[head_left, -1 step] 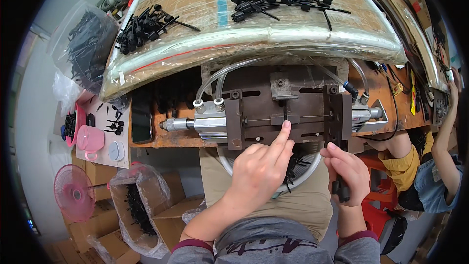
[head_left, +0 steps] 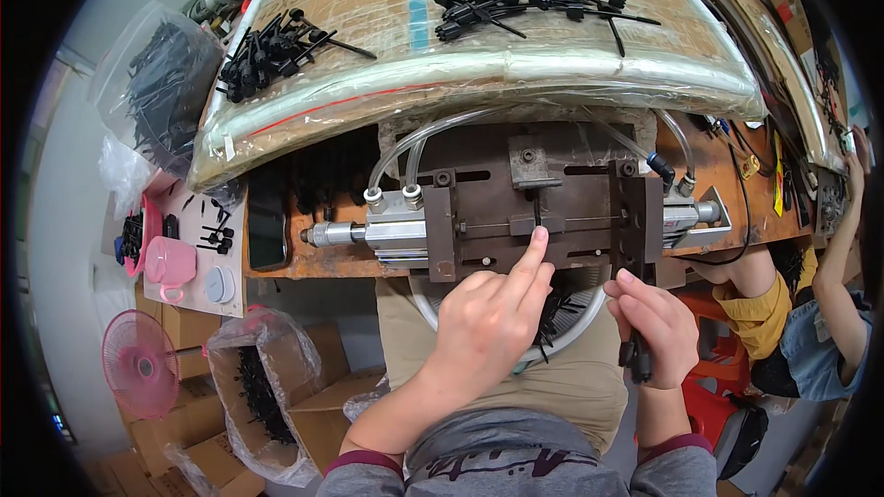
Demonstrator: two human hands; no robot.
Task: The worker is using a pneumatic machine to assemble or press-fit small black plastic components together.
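The left hand (head_left: 488, 324) points straight-fingered at the flat, dark jig (head_left: 486, 201), grip unclear; the right hand (head_left: 661, 329) grips slim black parts (head_left: 637, 359).

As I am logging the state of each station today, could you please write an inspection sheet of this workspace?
Surface: wooden bench, bearing a dark metal fixture.
Job's things: fixture with silver cylinders at both ends; black parts in the right hand.
Clutter: black stemmed pieces piled on cardboard; pink mug at left.
Hands: left hand, index fingertip at the fixture's centre; right hand, curled around the black parts.
Cables: clear tubes at the cylinders; black cable at right.
Surroundings: pink fan at left; another person's arm at right.
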